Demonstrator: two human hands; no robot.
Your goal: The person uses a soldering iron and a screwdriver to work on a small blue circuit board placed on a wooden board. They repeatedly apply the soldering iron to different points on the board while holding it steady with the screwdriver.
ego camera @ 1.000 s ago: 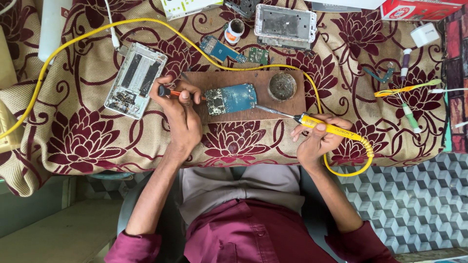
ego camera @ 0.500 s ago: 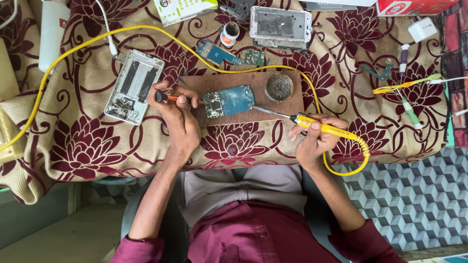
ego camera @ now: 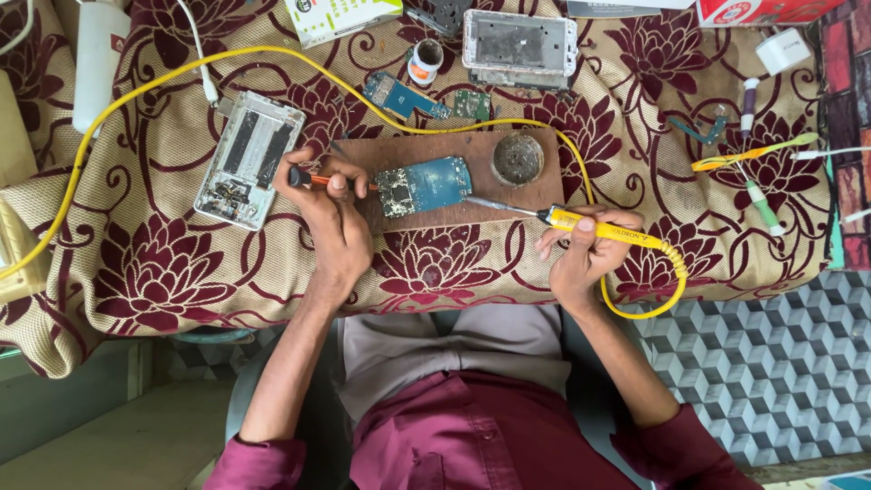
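A blue circuit board (ego camera: 423, 185) lies on a brown wooden block (ego camera: 454, 213). My left hand (ego camera: 331, 222) grips a small orange-handled tool (ego camera: 319, 180) whose tip rests against the board's left edge. In my right hand (ego camera: 585, 249) is a yellow soldering iron (ego camera: 599, 228); its metal tip points left and touches the board's right edge. A yellow cord (ego camera: 653, 304) loops from the iron's rear. A round tin of dark paste (ego camera: 517, 159) sits on the block's right end.
On the floral cloth lie an opened silver phone frame (ego camera: 248, 157) at left, another phone frame (ego camera: 518, 47) at top, two small boards (ego camera: 404, 95), a small bottle (ego camera: 424, 62), a white charger (ego camera: 782, 51), tweezers and brushes (ego camera: 753, 154) at right.
The view has drifted slightly. Both hands stay at the board; the soldering iron's tip has settled against the board's right edge.
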